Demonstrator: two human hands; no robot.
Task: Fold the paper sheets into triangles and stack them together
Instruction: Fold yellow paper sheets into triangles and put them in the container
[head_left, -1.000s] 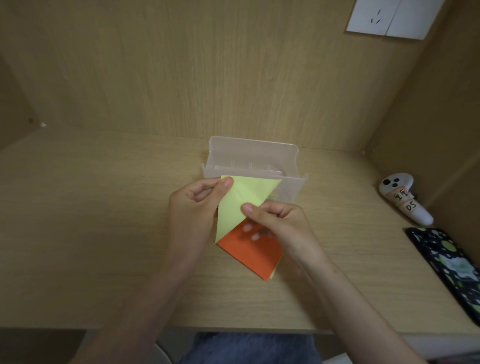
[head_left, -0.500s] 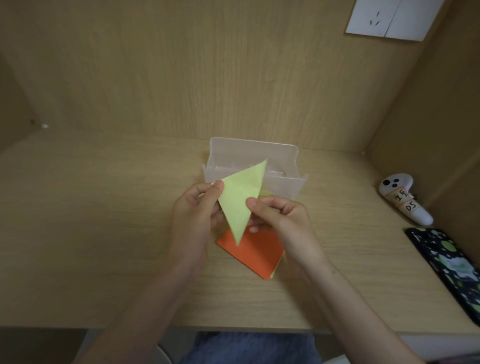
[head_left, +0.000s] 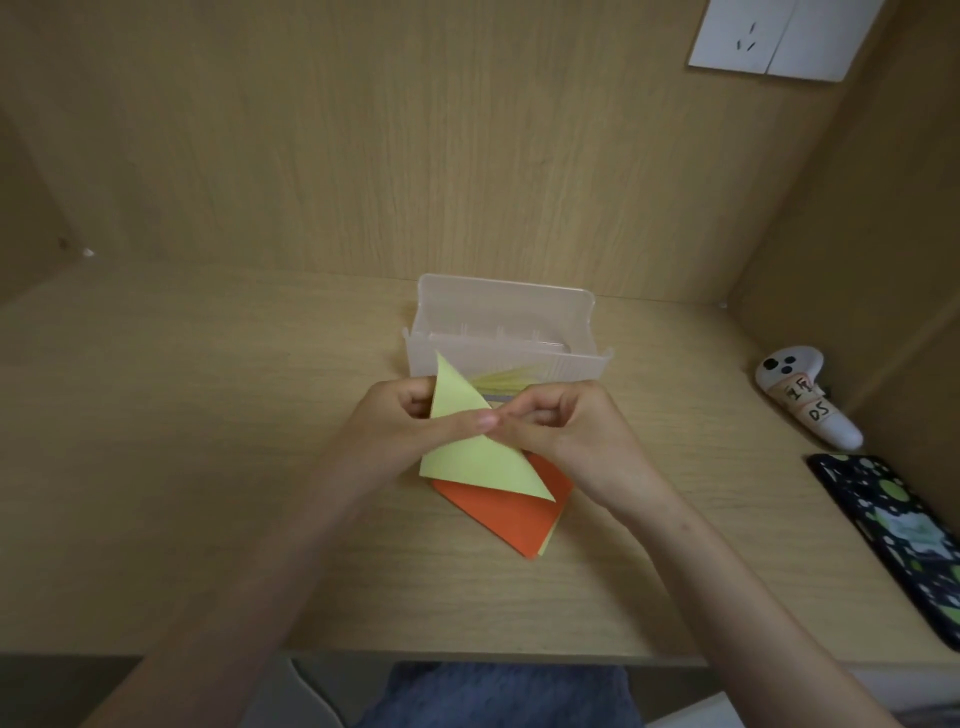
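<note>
Both hands hold a yellow triangle (head_left: 470, 457) above the middle of the desk (head_left: 208, 467). The left hand (head_left: 400, 423) pinches it, thumb on top, and the right hand (head_left: 571, 431) nips its right edge with curled fingers. Under it, orange paper (head_left: 511, 512) lies flat before a box (head_left: 506, 325); a controller (head_left: 802, 402) sits near the right edge.

Bare to the forearms, the person's left hand (head_left: 405, 423) and right hand (head_left: 571, 434) show short nails; blue-grey fabric (head_left: 498, 693) clothes the lap.
</note>
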